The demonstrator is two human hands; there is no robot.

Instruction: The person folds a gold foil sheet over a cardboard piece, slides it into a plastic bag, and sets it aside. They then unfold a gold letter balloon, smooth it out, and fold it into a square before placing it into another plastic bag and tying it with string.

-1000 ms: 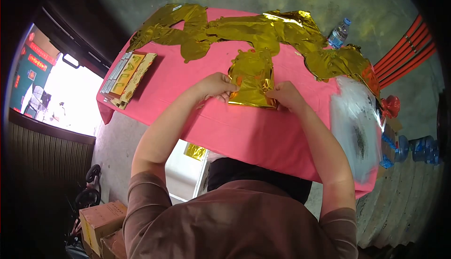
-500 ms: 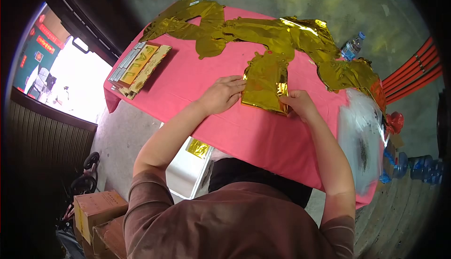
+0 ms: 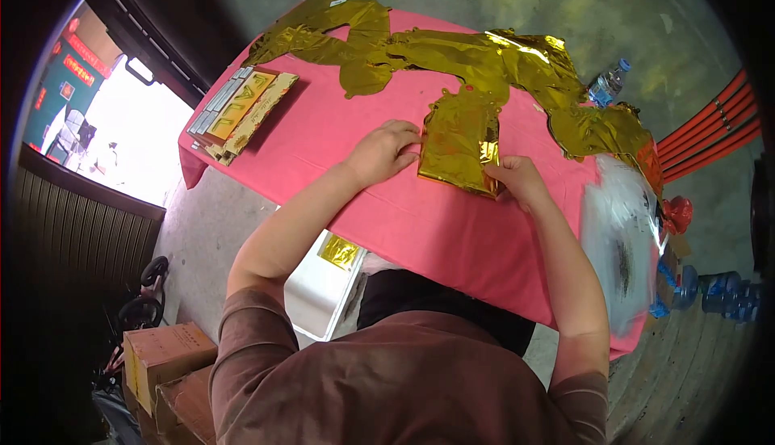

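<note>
A folded gold foil balloon (image 3: pixel 460 144) lies flat on the pink cloth in front of me, its lower part a neat rectangle. My right hand (image 3: pixel 519 180) pinches the lower right corner between thumb and fingers. At the left edge, my left hand (image 3: pixel 385 153) rests on the cloth with fingers bent a little and thumb apart, the fingertips against or just beside the foil. More flat gold foil balloons (image 3: pixel 440 51) spread across the far side of the table, reaching the folded one's upper end.
On the pink table (image 3: pixel 323 114), a stack of printed packs (image 3: pixel 242 110) stands left. Clear plastic bags (image 3: pixel 620 243) lie at the right edge, a water bottle (image 3: pixel 609 81) beyond. Cardboard boxes (image 3: pixel 169 352) sit on the floor lower left; blue water jugs (image 3: pixel 726 293) are at right.
My left hand has drawn back slightly from the foil's left edge, and its fingers are more bent. The right hand keeps its pinch on the corner. The view has shifted a little.
</note>
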